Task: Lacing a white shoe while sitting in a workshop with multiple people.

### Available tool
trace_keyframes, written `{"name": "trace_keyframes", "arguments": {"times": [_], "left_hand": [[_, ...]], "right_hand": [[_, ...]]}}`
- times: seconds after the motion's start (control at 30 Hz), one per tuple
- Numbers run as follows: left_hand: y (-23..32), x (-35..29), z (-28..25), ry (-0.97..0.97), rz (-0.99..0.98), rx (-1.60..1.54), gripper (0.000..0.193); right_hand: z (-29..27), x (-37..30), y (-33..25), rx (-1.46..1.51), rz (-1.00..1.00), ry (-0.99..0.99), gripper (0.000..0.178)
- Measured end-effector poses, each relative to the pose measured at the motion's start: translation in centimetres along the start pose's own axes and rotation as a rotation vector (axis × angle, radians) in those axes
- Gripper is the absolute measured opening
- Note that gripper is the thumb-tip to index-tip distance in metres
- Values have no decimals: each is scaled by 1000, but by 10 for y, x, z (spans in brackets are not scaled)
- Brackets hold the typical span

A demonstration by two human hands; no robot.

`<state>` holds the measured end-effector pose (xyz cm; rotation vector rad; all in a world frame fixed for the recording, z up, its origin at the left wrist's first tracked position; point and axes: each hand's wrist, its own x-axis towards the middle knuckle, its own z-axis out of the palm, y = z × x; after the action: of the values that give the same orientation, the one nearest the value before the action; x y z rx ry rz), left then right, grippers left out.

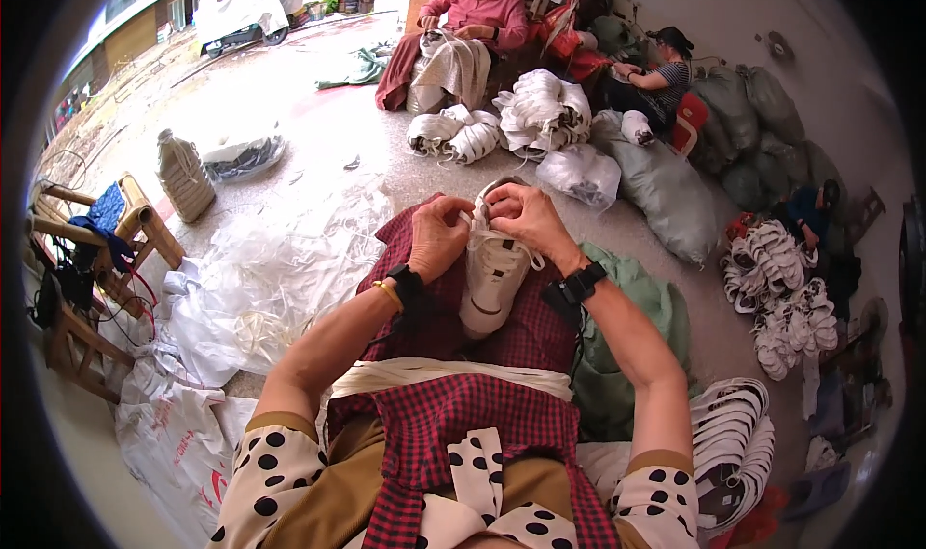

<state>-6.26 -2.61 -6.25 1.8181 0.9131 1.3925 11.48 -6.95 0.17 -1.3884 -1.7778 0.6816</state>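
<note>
A white sneaker (487, 284) lies on the red-and-black checked apron (415, 269) over my lap, its toe toward me and its collar pointing away. At the upper left of the shoe, the fingers of my left hand (439, 238) are pinched on a white shoelace (478, 211). Across the opening, my right hand (533, 223) is closed with its fingertips on the lace by the tongue. A loop of lace sticks out at the shoe's right side. My fingertips partly hide the upper eyelets. A band of cream laces (453, 375) crosses my lap.
Loose laces and clear plastic (260, 298) cover the floor at left, near a bamboo chair (135, 231). Green cloth (632, 327) and stacked white shoes (738, 443) are at right. Shoe bundles (545, 115), grey sacks (666, 187) and several seated people (477, 13) are farther off.
</note>
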Motion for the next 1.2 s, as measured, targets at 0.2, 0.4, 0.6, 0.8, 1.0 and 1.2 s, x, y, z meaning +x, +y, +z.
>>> {"name": "trace_keyframes", "arguments": {"times": [0.2,0.4,0.6,0.8,1.0,1.2], "left_hand": [[1,1,5,-25,315,160,18],[-1,25,-13,-358,-370,-416,20],[0,24,-17,-401,-194,-209,22],[9,18,-37,-500,-98,22,27],[9,13,-46,-423,-84,-95,31],[3,13,-69,-443,-26,-2,30]], "right_hand": [[-1,2,9,40,2,-23,32],[4,6,11,19,-55,-7,29],[-2,11,6,-514,-263,125,15],[-73,-24,8,-649,-49,86,28],[-43,-8,16,-463,-173,118,42],[-24,-3,9,-741,-252,-8,43]]}}
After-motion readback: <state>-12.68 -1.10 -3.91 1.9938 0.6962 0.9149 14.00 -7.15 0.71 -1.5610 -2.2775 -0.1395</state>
